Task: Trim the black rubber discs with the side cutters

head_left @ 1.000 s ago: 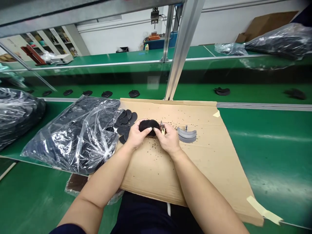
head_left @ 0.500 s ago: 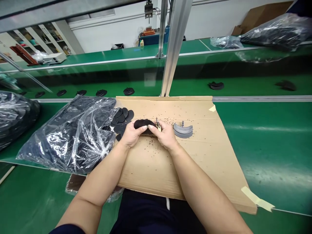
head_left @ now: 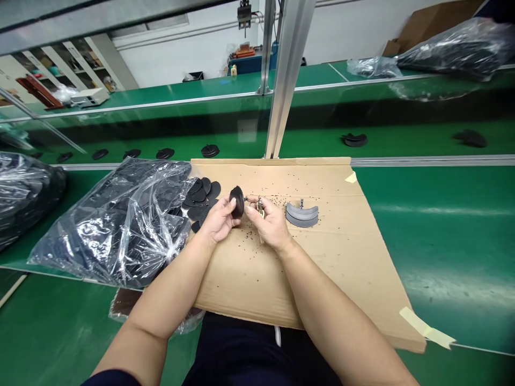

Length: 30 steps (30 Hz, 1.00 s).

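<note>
My left hand is closed on a black disc, which is turned nearly edge-on above the cardboard. My right hand is closed around a small silver and brass-coloured metal tool; its exact kind is too small to tell. The right thumb and index finger come close to a short stub on the disc's right side, and whether they touch it I cannot tell. Right of that hand lies a grey curved piece with a small metal part on its far edge. Loose black discs lie behind my left hand.
Dark crumbs dot the cardboard sheet, taped at its right corners. A clear plastic bag of black pieces fills the left side. Black pieces sit along the green belt behind. A metal post rises at the cardboard's far edge.
The black disc has turned from facing me, held by both hands, to nearly edge-on in my left hand. My right fingers have shifted off its front edge to the stub side.
</note>
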### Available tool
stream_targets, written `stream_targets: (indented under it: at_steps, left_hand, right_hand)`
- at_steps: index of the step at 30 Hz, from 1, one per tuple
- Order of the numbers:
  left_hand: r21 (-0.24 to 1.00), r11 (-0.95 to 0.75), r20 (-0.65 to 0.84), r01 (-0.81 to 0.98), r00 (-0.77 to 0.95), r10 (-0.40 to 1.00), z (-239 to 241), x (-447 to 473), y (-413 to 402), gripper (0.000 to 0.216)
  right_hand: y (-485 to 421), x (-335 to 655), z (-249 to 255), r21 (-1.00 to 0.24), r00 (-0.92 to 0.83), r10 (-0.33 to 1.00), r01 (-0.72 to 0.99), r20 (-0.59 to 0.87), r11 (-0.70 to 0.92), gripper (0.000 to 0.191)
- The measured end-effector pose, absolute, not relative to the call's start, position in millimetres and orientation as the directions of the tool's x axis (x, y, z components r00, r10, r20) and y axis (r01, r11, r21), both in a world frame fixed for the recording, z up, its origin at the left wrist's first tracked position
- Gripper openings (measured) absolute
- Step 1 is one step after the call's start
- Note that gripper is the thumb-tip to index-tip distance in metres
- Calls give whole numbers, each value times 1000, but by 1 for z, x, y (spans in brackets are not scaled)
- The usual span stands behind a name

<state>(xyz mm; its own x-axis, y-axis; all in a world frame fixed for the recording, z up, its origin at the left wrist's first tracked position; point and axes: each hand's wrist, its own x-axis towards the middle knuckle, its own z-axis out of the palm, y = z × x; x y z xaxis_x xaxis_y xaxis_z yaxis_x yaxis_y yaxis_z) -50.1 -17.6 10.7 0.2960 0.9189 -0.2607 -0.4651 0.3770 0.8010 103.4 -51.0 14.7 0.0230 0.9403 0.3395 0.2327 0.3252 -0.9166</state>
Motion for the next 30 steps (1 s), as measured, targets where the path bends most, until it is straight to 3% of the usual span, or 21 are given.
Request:
stream_targets:
  at_steps: [2,5,11,25,30]
  left_hand:
    - [743,422,-311,-519,290,905,12,-54,-14,28]
    - [646,475,-359,-598,312,880,17,-59,-11,16]
    - [562,554,-407,-614,378,832,25,-61,-11,9]
    - [651,510,-330,-562,394,858,22,-61,-13,21]
    - [704,447,-282,-553,360,889,19,-63,-13,30]
  right_hand:
    - [-52,106,16,-845,24,910,382,414,374,41]
    - [-52,110,16,-643,-26,873,665,487,379,40]
    - [-53,106,12,-415,-142,858,829,493,376,30]
    - [-53,106,13,-374,-202,841,826,502,422,27]
    - [-54,108,17,-329,-201,894,879,401,345,26]
